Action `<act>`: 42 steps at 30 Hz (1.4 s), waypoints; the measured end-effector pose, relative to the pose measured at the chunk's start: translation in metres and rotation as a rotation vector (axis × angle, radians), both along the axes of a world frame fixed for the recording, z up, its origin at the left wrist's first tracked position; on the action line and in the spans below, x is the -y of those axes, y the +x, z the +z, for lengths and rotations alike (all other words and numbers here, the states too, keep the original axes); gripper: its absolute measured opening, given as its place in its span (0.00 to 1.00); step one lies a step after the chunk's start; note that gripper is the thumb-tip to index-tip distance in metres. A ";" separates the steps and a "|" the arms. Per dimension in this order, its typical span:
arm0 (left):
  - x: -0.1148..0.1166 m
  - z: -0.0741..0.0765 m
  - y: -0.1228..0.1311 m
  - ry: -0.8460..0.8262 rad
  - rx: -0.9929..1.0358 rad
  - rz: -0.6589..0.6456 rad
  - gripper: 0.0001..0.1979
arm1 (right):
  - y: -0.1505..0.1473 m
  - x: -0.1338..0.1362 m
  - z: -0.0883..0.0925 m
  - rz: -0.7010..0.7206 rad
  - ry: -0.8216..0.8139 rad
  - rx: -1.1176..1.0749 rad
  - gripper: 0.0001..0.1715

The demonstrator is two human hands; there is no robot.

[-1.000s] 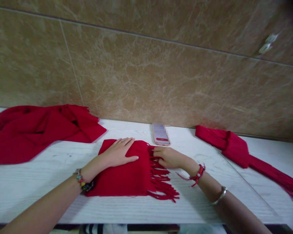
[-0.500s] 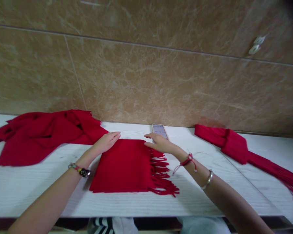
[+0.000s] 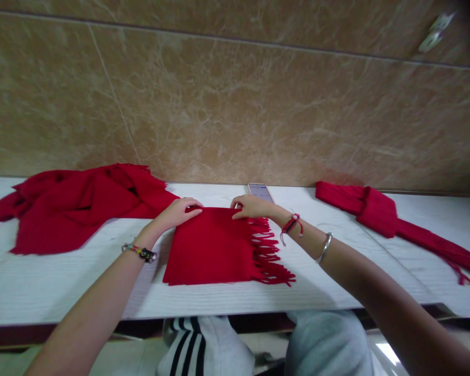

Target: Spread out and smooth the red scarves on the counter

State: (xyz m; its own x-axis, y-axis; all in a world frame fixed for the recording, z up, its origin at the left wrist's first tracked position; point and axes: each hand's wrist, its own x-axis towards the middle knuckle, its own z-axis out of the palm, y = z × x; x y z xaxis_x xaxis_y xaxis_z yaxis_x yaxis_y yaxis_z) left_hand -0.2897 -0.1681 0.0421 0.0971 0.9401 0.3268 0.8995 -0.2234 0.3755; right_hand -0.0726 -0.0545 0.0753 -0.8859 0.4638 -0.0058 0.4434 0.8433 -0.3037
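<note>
A red fringed scarf lies folded into a flat rectangle, its fringe at the right end. At its far left corner, my left hand has thumb and fingers curled over the edge, gripping the cloth. My right hand pinches the same far edge near the fringe, thumb on top and fingers bent behind; the fingertips are partly hidden.
A crumpled red scarf lies at the left on the white table. A knotted red scarf lies at the right. Behind my right hand is a phone with its screen lit, close to the marbled wall.
Both hands have gone from lying with fingers outstretched at the folded scarf's far corners to curling round its far edge. The view has tilted downward.
</note>
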 end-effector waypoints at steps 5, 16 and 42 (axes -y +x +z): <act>0.000 -0.001 0.000 0.020 0.007 0.001 0.14 | 0.003 0.001 0.005 0.000 0.011 -0.096 0.08; 0.003 0.004 0.003 0.021 0.134 0.001 0.13 | 0.016 0.010 0.007 0.020 -0.299 -0.154 0.09; 0.017 0.027 0.002 -0.217 0.267 -0.285 0.07 | 0.048 0.102 0.006 0.279 -0.009 -0.342 0.09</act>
